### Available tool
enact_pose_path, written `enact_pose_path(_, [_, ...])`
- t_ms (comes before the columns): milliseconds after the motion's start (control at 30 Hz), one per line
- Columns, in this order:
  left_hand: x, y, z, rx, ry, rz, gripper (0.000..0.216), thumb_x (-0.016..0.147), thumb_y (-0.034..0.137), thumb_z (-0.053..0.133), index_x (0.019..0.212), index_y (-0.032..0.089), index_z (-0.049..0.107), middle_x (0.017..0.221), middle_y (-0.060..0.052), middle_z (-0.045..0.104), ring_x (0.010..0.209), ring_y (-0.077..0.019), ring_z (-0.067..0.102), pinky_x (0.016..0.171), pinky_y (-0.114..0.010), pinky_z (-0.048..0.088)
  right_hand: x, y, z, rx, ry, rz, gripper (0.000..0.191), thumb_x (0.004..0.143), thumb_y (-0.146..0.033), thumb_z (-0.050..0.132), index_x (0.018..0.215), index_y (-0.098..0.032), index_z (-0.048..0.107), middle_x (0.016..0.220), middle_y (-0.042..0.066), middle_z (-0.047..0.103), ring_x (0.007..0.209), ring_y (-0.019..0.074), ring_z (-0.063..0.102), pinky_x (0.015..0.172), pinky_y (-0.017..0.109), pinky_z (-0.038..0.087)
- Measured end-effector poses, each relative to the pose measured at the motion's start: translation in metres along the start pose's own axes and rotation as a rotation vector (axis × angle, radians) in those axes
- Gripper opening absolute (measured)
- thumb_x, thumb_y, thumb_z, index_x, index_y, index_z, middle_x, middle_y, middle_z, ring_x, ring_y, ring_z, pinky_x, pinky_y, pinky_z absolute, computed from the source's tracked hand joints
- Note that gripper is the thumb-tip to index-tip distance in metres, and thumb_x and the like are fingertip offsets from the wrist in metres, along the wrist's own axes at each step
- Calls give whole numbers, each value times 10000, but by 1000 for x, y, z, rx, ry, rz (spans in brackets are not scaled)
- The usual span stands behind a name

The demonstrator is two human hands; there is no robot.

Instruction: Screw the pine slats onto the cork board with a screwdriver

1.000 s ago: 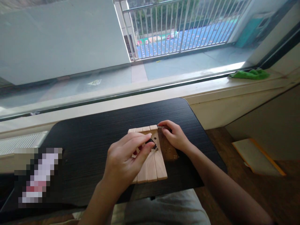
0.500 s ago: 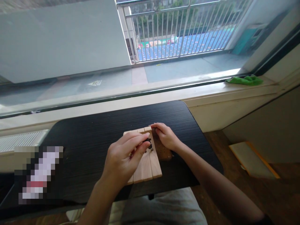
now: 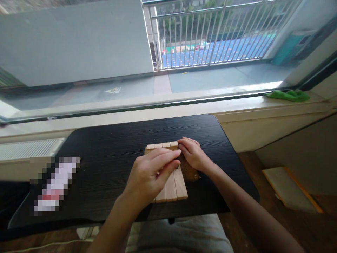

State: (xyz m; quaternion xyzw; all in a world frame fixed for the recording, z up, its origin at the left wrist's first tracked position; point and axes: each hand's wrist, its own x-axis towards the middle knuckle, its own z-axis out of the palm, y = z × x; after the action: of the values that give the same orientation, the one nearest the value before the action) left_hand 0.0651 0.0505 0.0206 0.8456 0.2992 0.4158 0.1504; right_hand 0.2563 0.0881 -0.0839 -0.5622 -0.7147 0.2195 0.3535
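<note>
Above a pale wooden board (image 3: 168,189) made of several side-by-side strips, my left hand (image 3: 150,172) is closed in a pinch of thumb and forefinger. Only a trace of small dark pieces (image 3: 177,167) shows by the fingertips; the rest is hidden behind the hand. My right hand (image 3: 193,153) has its fingers bent together at the board's far right corner, touching its edge. Beneath that palm, along the board's right side, lies a flat brown piece (image 3: 191,172), partly covered by the hand.
The black table (image 3: 113,151) has rounded corners and stands against a window sill (image 3: 131,121). A blurred-out pale item (image 3: 58,182) lies at its left. On the sill at the right is a green cloth (image 3: 288,95). A white panel with an orange edge (image 3: 289,188) rests on the floor.
My left hand has come down slightly over the board and now covers most of the dark pieces. The right hand keeps its place at the corner. The whole view has shifted a little.
</note>
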Motion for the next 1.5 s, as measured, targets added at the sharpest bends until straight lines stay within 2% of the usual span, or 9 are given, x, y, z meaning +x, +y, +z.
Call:
enact_pose_path(233, [6,-8,1,-57,-32,-56,185,914,190,638,1080,187,720,1015,-50,775,884,-138,729,827,-214,569,-8,11,-10,-7,-43,-39,242,952,-242,465,1085,-242,668,1170,61,718,1322,282,510,1109,530,350])
enact_pose_path(433, [11,-6,6,-61,-56,-45,174,919,213,633,1058,163,726,1003,-73,777,861,-151,732,797,-240,575,-6,13,-24,42,-78,-37,220,920,-222,479,1005,-250,681,1124,49,723,1247,264,562,1111,534,346])
enact_pose_path(600, [14,-3,10,-76,-55,5,161,925,220,628,1045,177,727,969,-68,774,850,-156,726,752,-253,580,14,2,-38,355,-38,73,252,853,-187,487,1000,-223,688,1057,45,734,1028,203,653,964,401,489])
enact_pose_path(700, [15,-2,11,-81,-64,28,161,931,219,620,1046,173,722,972,-69,769,856,-155,723,768,-262,583,23,-9,-39,567,64,123,204,896,-298,496,925,-209,677,966,44,745,939,186,675,855,343,523])
enact_pose_path(767, [16,-1,12,-84,-74,44,165,935,217,613,1055,175,719,998,-73,767,889,-161,724,801,-272,584,24,-15,-36,635,31,96,238,916,-363,499,910,-202,673,927,46,745,884,178,680,807,322,526])
enact_pose_path(867, [17,0,14,-95,-84,59,170,938,213,609,1064,175,717,1023,-76,766,935,-170,723,834,-281,581,19,-18,-31,567,-32,31,303,927,-430,518,883,-189,696,898,49,743,847,178,668,786,311,511])
enact_pose_path(1067, [15,0,14,-156,-111,71,181,928,188,614,1077,174,715,1005,-75,768,961,-178,720,830,-272,577,9,-9,-23,397,-86,20,460,966,-508,446,829,-172,729,738,29,705,699,170,625,657,284,464])
enact_pose_path(1233, [13,-4,12,-129,-90,20,195,933,178,590,1077,185,721,1038,-77,762,924,-163,723,823,-258,580,8,-9,-22,351,-62,-35,356,943,-440,504,874,-184,742,817,38,736,759,179,651,696,287,468])
enact_pose_path(1500, [15,-5,6,-90,-164,77,212,943,180,570,1102,193,709,1036,-70,776,936,-171,737,838,-280,593,8,-11,-21,342,-36,-28,349,925,-438,523,859,-182,751,730,24,714,680,161,623,631,272,435])
